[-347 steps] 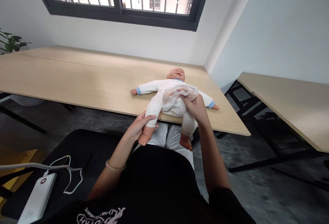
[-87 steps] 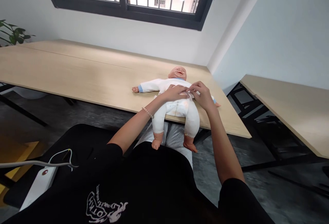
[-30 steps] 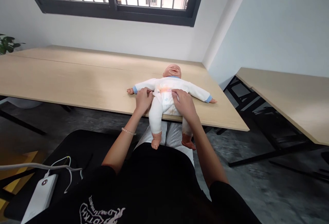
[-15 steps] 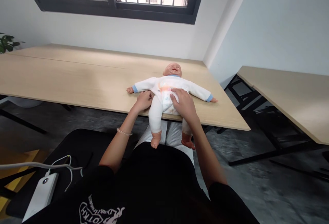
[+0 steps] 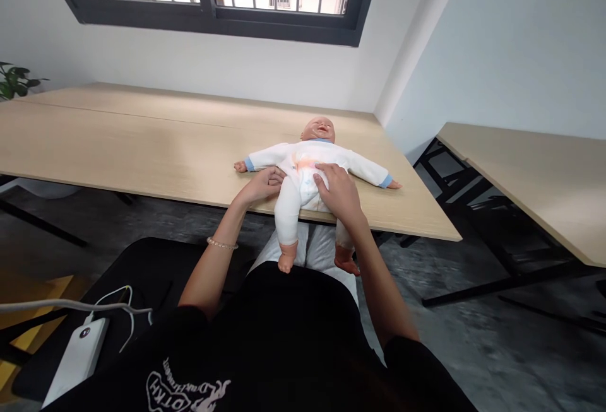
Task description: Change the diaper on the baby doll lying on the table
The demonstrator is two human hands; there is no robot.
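One green leafy plant (image 5: pixel 17 81) shows at the far left, behind the end of the long pale wood table (image 5: pixel 142 141). Below, a white power bank (image 5: pixel 76 361) lies on a black chair seat (image 5: pixel 142 267). Above the table is a dark-framed window (image 5: pixel 207 11) with bars beyond the glass.

Next is the left hand (image 5: pixel 266 183), a beaded bracelet (image 5: pixel 222 244) at its wrist. Its fingers are loosely curled beside the hip of a baby doll (image 5: pixel 315 149); whether they pinch anything cannot be told.

The doll lies face up on the table, head toward the window wall, arms spread, lower legs hanging past the near edge. It wears a white top with blue cuffs and a white printed diaper (image 5: pixel 308 190), orange at the waistband.

The right hand (image 5: pixel 339 190) rests palm down on the diaper's front, thumb near the forefinger; any grip beneath is hidden. A second table (image 5: pixel 534 178) stands at far right.
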